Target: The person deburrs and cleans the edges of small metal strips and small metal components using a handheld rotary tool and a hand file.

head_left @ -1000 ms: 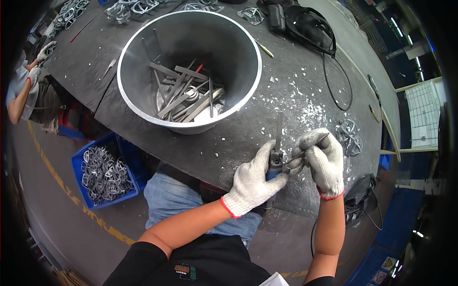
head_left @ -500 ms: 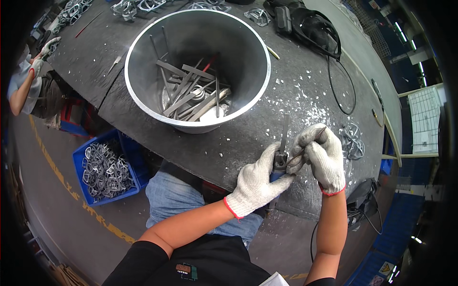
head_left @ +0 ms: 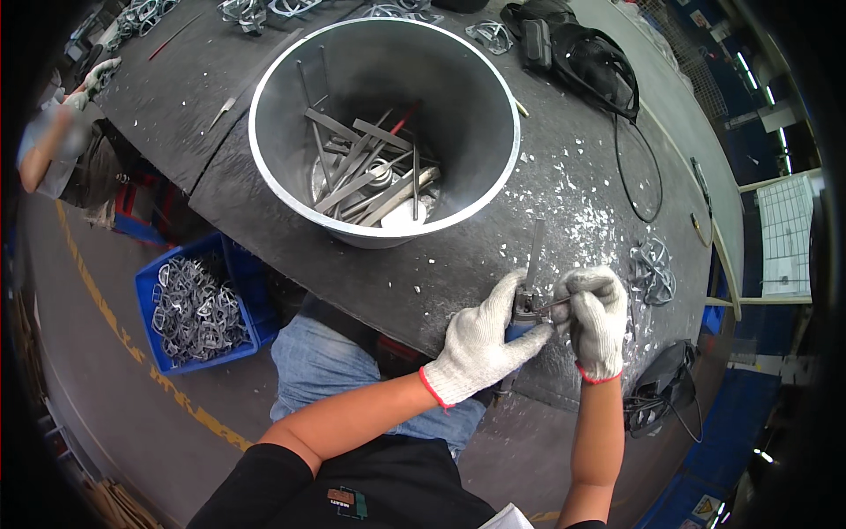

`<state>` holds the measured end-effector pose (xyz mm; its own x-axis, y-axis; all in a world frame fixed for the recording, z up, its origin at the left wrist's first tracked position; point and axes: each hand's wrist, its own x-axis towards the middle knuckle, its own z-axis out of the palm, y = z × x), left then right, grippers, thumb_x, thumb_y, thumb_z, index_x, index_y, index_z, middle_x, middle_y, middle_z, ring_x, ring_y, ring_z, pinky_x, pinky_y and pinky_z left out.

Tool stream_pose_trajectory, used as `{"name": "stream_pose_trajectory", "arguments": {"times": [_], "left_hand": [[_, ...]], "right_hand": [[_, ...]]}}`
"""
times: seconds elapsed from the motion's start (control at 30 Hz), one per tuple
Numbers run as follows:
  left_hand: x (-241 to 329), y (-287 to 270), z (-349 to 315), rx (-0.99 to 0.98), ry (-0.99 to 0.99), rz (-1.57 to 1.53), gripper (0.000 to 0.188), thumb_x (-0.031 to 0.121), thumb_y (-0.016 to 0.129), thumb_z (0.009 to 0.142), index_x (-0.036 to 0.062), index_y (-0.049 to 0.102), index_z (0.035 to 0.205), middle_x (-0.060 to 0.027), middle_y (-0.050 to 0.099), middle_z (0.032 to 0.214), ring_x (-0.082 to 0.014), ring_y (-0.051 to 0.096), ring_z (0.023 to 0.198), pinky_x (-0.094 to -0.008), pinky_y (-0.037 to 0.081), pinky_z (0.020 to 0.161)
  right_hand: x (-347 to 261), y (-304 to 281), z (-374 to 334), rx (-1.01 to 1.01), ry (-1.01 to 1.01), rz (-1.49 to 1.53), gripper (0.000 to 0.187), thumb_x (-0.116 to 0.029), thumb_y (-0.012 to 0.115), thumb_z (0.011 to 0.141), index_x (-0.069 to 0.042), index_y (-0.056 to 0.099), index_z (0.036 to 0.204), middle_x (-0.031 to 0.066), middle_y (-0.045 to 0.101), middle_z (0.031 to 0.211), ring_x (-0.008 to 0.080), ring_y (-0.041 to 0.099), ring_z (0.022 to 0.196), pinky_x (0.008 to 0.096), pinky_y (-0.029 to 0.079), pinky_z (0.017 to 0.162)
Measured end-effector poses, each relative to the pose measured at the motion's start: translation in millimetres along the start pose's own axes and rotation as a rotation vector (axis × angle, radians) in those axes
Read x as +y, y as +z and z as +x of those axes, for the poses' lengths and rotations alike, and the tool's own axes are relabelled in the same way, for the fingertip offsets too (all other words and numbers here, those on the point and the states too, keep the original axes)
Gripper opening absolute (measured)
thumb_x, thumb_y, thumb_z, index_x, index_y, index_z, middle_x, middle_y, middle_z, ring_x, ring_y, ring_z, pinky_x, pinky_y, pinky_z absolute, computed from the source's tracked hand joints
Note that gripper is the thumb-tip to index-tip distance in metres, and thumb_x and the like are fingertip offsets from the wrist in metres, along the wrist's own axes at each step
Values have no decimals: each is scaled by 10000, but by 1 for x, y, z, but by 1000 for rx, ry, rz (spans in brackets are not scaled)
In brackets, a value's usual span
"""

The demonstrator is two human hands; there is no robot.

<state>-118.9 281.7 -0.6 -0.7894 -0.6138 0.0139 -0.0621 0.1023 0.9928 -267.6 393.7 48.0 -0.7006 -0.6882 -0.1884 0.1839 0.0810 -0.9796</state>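
My left hand (head_left: 485,339), in a white knit glove with a red cuff, is closed around a blue-bodied hand-held power file (head_left: 520,330). A flat, narrow metal blade (head_left: 537,251) stands out from the tool's dark clamp head, pointing away from me. My right hand (head_left: 595,317), gloved alike, pinches a thin metal rod, perhaps a hex key (head_left: 553,303). The rod's tip meets the side of the clamp head, near my left thumb. Whether it sits in a screw is too small to tell. Both hands are over the table's near edge.
A large metal drum (head_left: 458,84) holding files and flat bars stands on the dark table (head_left: 423,291). Pale chips, a cable and cast metal parts (head_left: 652,269) lie to the right. A blue crate (head_left: 256,322) of metal parts is lower left. Another person (head_left: 66,145) works far left.
My right hand has drawn lower and turned, and the thin rod now lies nearly level instead of slanting. My left hand still grips the tool. The whole view has shifted slightly.
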Motion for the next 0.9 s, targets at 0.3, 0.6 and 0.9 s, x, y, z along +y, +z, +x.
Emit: {"name": "stream_pose_trajectory", "arguments": {"times": [0.3, 0.6, 0.9], "left_hand": [[-7, -3, 3, 5, 23, -27, 797, 323, 834, 821, -16, 461, 1439, -188, 743, 988, -350, 762, 856, -420, 598, 745], [-6, 2, -1, -37, 13, 15, 835, 409, 799, 873, -44, 423, 1466, -207, 735, 1072, -361, 747, 986, -419, 582, 854], [-4, 1, -4, -33, 9, 18, 798, 376, 804, 891, -21, 425, 1472, -137, 752, 1092, -259, 760, 979, -366, 580, 852]], "right_hand": [[-30, 22, -28, -4, -67, -43, 174, 45, 473, 948, 57, 576, 1087, 239, 677, 1112, 295, 738, 929, 408, 662, 724], [7, -3, -57, 95, 41, -91, 156, 113, 573, 924, 95, 651, 1058, 217, 707, 1075, 225, 719, 769, 341, 623, 671], [-7, 18, -56, -76, -182, -913, 256, -38, 648, 903, -22, 656, 1159, 173, 741, 1000, 226, 749, 873, 351, 580, 767]]}}
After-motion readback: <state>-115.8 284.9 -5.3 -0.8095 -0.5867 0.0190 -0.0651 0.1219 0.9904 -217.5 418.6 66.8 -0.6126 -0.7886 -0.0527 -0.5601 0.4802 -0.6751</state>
